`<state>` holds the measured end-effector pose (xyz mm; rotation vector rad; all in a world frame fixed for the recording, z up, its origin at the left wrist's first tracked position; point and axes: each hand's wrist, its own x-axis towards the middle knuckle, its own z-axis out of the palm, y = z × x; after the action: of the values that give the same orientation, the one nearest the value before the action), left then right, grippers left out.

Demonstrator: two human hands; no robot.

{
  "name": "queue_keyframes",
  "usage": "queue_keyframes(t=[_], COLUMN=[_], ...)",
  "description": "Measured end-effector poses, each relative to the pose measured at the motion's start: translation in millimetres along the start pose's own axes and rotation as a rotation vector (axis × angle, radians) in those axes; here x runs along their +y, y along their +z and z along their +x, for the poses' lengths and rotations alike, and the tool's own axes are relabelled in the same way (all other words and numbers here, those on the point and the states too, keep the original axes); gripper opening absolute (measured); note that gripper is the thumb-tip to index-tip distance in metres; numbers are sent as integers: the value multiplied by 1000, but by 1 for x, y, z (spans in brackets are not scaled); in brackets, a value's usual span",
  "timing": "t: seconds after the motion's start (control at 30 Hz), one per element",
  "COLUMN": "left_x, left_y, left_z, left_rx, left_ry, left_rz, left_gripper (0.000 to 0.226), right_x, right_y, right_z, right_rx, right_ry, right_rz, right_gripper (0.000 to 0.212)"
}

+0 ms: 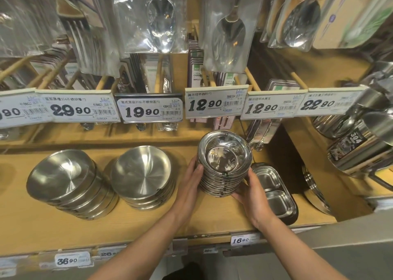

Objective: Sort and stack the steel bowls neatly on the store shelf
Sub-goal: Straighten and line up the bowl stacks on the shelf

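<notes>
We have both hands on the small bowl stack [224, 162], which sits on the wooden shelf [148, 222] right of centre, below the 12.90 price tag [215, 105]. Our left hand [190, 181] wraps its left side, thumb up near the rim, fingers curled around the lower bowls. Our right hand [252, 189] cups the right side and the base, fingers curled under the stack. So both hands grip the same stack; we cannot tell whether its base touches the shelf or is lifted slightly. The stack is tilted a little toward us, top bowl's polished inside visible. To the left on the same shelf are two other stacks, well apart from our hands: a middle bowl stack [143, 179] and a far-left bowl stack [70, 184], both leaning left with brushed insides showing. Just beside our right hand lies a stack of divided steel trays [274, 192], close to the small stack. Packaged spoons [230, 26] hang above the price rail. Steel pots [361, 139] sit at the right edge. More price tags run along the shelf's front lip, including a 16.90 tag [241, 240].
</notes>
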<state>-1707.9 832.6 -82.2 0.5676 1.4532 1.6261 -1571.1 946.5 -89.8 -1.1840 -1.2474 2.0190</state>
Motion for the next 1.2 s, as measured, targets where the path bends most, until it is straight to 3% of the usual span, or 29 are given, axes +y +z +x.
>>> queue_keyframes(t=[0.17,0.33,0.7,0.83,0.93,1.13,1.2], left_x=[-2,-2,13,23,29,45,50], left_y=[4,12,7,-5,-19,-49,-61], left_z=[0,3,-12,-43,-76,-152,-176], left_rx=[4,-25,-58,41,88,225,276], left_ry=[-24,-32,-59,-119,-125,-75,-42], left_rz=[15,1,31,32,64,87,68], left_gripper=[75,54,79,78,58,37,39], right_x=[-4,-7,-17,-20,-16,-9,-7], right_y=[-4,-7,-13,-21,-24,-9,0], right_z=[-2,1,-16,-54,-91,-146,-158], right_rx=[5,43,94,147,144,12,-46], right_ry=[18,3,27,58,84,63,65], right_rz=[28,54,45,110,77,13,-9], right_gripper=[48,43,44,30,28,32,34])
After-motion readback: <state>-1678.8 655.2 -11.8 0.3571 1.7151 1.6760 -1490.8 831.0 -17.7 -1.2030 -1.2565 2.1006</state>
